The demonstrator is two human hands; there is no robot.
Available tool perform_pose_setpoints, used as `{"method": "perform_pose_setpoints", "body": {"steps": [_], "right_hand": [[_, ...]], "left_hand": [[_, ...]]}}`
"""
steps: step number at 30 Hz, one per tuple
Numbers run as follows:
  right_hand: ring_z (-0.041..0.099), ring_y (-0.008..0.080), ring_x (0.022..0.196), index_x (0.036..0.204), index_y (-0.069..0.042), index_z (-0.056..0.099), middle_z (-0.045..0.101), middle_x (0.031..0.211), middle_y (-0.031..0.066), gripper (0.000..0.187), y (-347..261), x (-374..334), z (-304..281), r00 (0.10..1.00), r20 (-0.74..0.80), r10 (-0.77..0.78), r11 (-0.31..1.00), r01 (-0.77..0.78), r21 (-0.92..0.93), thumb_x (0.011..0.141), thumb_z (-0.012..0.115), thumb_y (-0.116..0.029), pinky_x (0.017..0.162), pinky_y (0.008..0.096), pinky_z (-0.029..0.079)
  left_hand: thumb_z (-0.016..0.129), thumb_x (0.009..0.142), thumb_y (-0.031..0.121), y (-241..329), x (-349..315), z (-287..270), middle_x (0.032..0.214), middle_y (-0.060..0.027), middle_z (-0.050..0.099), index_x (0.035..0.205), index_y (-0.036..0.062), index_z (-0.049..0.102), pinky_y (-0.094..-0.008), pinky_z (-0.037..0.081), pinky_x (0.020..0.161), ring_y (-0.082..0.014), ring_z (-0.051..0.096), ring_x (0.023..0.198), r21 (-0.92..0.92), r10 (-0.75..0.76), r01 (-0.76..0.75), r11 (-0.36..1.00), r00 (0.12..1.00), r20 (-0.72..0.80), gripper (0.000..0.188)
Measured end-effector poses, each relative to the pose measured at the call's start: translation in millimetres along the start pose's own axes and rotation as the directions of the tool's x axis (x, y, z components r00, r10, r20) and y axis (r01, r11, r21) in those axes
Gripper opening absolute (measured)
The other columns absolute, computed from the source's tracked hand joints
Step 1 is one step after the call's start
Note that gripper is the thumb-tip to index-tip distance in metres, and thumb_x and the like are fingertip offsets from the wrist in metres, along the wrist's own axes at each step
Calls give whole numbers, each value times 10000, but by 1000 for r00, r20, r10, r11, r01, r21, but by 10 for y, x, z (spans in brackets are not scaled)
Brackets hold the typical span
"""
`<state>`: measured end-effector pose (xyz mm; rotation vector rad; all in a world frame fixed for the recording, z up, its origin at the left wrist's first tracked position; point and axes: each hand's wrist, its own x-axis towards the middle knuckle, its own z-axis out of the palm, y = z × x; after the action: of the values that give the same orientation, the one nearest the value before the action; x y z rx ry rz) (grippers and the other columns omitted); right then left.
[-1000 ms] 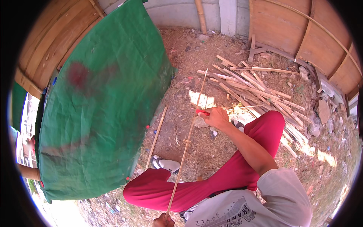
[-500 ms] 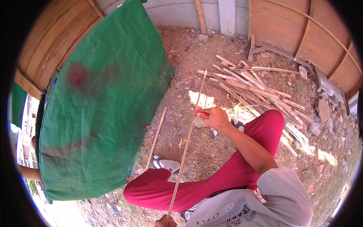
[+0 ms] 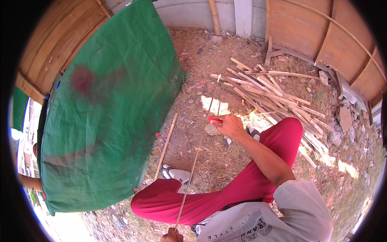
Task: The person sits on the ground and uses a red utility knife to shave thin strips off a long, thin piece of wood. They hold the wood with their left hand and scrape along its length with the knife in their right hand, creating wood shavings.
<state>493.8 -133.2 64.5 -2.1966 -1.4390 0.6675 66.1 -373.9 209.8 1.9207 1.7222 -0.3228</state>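
A long, thin bamboo strip [image 3: 195, 161] slants from the lower edge up toward the stick pile. My left hand [image 3: 172, 235], at the bottom of the view, is closed round its near end. My right hand [image 3: 230, 126] is closed on a small red-handled tool [image 3: 215, 120], which meets the strip well up its length. The tool's working end is too small to make out. A thin upright sliver [image 3: 219, 108] shows just above this hand. My legs in red trousers [image 3: 225, 197] are folded beneath the strip.
Many split bamboo sticks [image 3: 278, 94] lie heaped at the right. One loose stick [image 3: 166, 145] lies left of the strip. A large green tarp [image 3: 117, 109] hangs at the left, with another person's arm [image 3: 31, 183] by its edge. Wooden panels [image 3: 300, 32] stand behind.
The strip has turned and now looks thinner and darker. My left hand has shifted slightly left with its near end. My right hand has barely moved.
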Motion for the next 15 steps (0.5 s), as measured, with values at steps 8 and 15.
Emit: {"method": "perform_pose_setpoints", "body": {"steps": [8, 15], "right_hand": [[722, 397, 842, 1054, -167, 803, 733, 870, 223, 446, 475, 392, -169, 968, -189, 164, 985, -172, -27, 917, 642, -560, 760, 501, 566], [700, 388, 753, 1023, -121, 803, 702, 734, 195, 456, 450, 187, -162, 933, -333, 138, 988, -106, 112, 913, 658, -539, 700, 493, 538]], "left_hand": [[555, 912, 26, -500, -382, 270, 723, -164, 558, 816, 28, 558, -469, 478, 602, -358, 595, 683, -223, 61, -84, 971, 992, -106, 96], [565, 934, 139, -565, -274, 273, 762, -234, 627, 858, 21, 606, -529, 481, 597, -446, 633, 738, -233, 28, -67, 970, 986, -163, 145]]}}
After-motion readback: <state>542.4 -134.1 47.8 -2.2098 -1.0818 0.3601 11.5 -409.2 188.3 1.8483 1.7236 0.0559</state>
